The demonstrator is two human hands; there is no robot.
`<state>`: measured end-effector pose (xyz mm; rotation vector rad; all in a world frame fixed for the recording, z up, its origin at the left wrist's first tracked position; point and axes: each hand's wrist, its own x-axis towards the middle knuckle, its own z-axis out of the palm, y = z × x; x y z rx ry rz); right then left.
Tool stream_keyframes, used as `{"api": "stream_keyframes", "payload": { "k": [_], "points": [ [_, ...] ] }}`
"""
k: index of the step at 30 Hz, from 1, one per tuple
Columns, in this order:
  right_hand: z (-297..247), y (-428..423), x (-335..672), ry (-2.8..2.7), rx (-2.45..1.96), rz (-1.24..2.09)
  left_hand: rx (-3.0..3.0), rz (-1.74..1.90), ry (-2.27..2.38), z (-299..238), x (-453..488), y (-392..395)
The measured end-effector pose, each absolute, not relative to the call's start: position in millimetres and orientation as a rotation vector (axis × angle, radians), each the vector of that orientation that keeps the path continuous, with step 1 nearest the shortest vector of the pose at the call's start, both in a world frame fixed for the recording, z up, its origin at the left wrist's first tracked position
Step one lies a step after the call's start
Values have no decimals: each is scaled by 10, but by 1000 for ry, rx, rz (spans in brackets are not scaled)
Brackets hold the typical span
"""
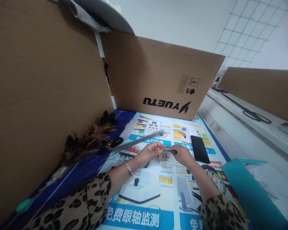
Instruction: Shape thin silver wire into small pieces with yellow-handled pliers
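My left hand (150, 152) and my right hand (181, 154) meet above the printed poster mat (144, 204), fingers pinched together on a pair of thin-framed glasses (166, 155). The right hand also seems to grip a small dark tool against the frame, too small to name. A silver bangle circles my left wrist. Both sleeves have a leopard print. A bundle of thin metal rods (140, 143) lies just beyond my left hand.
A black phone (200, 149) lies right of my hands. A feather duster (86, 140) rests at the left against tall cardboard walls (158, 80). A teal folder (252, 195) sits at the right edge, with a white counter and black cable beyond.
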<state>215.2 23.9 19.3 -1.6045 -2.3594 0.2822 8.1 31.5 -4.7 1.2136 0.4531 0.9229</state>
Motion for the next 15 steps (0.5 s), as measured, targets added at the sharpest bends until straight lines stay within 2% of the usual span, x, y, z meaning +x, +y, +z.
{"api": "stream_keyframes", "payload": {
  "k": [15],
  "points": [
    [230,188,2079,-2450,-1522,307,1211,874,464,-30,78,305]
  ]
}}
